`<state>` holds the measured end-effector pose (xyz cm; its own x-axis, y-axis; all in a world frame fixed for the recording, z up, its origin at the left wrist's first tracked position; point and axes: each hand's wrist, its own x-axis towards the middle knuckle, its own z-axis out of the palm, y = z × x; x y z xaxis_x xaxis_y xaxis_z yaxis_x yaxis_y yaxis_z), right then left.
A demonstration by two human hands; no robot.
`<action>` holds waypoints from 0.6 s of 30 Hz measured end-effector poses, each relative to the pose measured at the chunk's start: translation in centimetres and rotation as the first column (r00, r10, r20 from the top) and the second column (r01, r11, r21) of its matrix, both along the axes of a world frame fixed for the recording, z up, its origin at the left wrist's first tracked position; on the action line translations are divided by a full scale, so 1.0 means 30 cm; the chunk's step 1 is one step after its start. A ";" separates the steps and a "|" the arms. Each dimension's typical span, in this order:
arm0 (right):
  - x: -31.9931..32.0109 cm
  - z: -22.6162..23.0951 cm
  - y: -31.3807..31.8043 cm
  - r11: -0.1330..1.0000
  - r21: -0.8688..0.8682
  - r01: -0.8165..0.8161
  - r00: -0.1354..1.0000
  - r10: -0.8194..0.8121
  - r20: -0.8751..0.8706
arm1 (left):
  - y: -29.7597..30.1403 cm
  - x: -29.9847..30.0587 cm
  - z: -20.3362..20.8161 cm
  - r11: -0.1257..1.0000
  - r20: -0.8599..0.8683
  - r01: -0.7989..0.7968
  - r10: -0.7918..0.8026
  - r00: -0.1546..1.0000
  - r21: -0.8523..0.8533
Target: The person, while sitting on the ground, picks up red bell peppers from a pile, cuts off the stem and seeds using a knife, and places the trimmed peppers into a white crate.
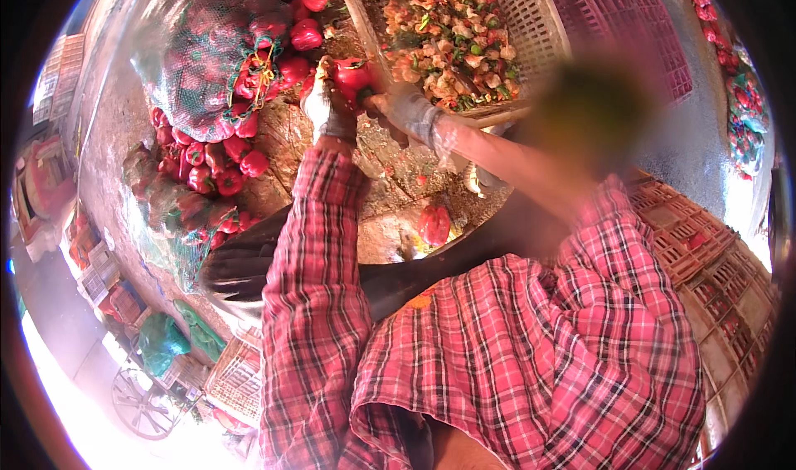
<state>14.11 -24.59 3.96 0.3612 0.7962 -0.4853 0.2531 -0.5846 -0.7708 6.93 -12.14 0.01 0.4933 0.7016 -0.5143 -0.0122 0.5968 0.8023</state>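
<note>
A red bell pepper (351, 75) is held in my left hand (327, 109), which wears a pale glove and has its fingers wrapped round the pepper's left side. Close against the pepper's lower right is my right hand (408, 112), also gloved, with its fingers closed; whatever they grip is hidden. Just above and to the right, a slatted crate (531, 26) holds a heap of cut pepper cores and stems (452, 43). Another red pepper (434, 225) lies on the wet brown surface near my leg.
Left of my hands lie a green net bag of red peppers (195, 64), loose peppers (217, 165) and a lower net bag (178, 221). A pink crate (634, 18) stands beyond the slatted one; brown crates (696, 238) stand at right. A dark blur covers part of the right side.
</note>
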 end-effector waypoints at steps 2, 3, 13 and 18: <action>-0.003 -0.029 -0.013 0.977 0.097 0.191 0.959 -0.165 -0.231 | 0.002 0.011 -0.005 0.985 0.050 -0.164 0.162 0.986 0.045; -0.015 -0.031 -0.026 0.950 0.032 0.312 0.873 -0.273 -0.404 | -0.027 0.029 0.040 0.969 -0.057 -0.194 0.205 0.977 0.152; 0.018 -0.168 -0.060 0.961 -0.026 0.276 0.889 -0.265 -0.373 | -0.129 0.113 0.047 0.896 -0.096 -0.278 0.329 0.940 0.347; 0.002 -0.039 -0.068 0.994 -0.104 -0.032 0.996 0.040 0.075 | 0.080 0.051 -0.299 0.974 -0.099 -0.088 0.111 0.989 0.210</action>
